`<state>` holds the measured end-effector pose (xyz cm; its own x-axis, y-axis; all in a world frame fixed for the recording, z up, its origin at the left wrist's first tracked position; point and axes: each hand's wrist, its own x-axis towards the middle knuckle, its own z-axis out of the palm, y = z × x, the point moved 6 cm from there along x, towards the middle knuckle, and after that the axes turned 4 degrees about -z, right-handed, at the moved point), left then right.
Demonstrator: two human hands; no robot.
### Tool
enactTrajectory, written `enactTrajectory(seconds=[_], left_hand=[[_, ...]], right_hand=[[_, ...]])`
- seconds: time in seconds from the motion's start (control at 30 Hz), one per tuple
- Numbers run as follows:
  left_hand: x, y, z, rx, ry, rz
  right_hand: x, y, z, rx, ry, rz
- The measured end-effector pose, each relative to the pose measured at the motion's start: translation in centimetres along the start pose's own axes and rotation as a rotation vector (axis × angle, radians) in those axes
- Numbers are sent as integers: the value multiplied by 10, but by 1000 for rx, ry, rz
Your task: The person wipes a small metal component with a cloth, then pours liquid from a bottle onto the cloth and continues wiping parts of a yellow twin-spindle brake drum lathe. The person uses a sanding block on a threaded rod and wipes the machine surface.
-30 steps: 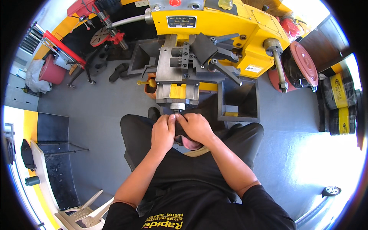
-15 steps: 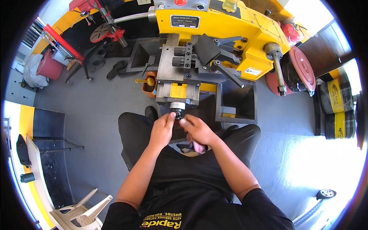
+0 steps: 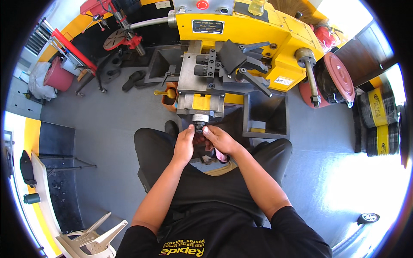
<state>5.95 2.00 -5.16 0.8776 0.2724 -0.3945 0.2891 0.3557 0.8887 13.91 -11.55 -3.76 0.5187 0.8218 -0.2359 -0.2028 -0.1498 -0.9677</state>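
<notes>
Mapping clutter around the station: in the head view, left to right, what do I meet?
Pink bucket → dark slippers → orange container → left hand → black knob → right hand → open black bin → lidded pink bin → wrapped black stack

This place is a mechanical workshop, which is shown by 1 large yellow metal lathe, 1 red upright metal drill press and the smooth, grey painted floor.
</notes>
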Motion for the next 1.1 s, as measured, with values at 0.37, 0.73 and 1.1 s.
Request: enactTrajectory(seconds=[0.37,0.73,1.1], left_hand=[[1,-44,4,-413,-58,-396],[-20,46,4,788,238,193],[-8,36,0,522,76,155]], right_hand=[[-13,-94,17,-1062,362,120],[-3,21,1,281,59,59],[10,51,10,467,-179,21]])
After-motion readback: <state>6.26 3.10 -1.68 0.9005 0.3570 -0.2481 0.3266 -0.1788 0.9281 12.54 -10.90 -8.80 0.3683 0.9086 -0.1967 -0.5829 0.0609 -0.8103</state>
